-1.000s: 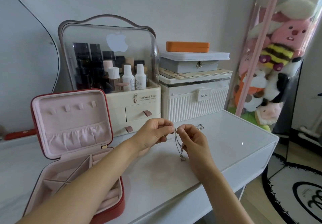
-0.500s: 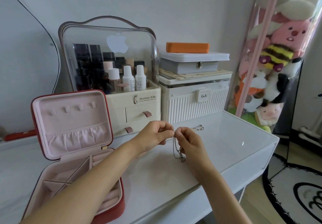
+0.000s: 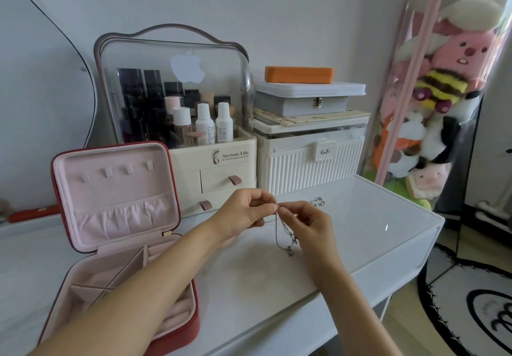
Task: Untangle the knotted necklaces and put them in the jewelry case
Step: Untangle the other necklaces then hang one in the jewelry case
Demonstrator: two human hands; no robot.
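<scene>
A thin silver necklace chain (image 3: 282,232) hangs in a loop between my two hands above the white tabletop, a small pendant at its bottom. My left hand (image 3: 243,214) pinches the top of the chain with thumb and forefinger. My right hand (image 3: 307,224) pinches it just beside, fingertips almost touching the left ones. A second small silver tangle (image 3: 318,202) lies on the table behind my right hand. The red jewelry case (image 3: 177,325) with pink lining stands open at the left, its lid upright; my left forearm crosses over its tray.
A cosmetics organiser (image 3: 210,161) with bottles and a white ribbed storage box (image 3: 310,161) topped by stacked boxes stand at the back. The white table (image 3: 388,233) ends at right, where a clear tube of plush toys (image 3: 432,106) and a floor rug (image 3: 471,308) are.
The hands have drawn closer together at the top of the chain, and the hanging loop has shifted slightly. Nothing else moved.
</scene>
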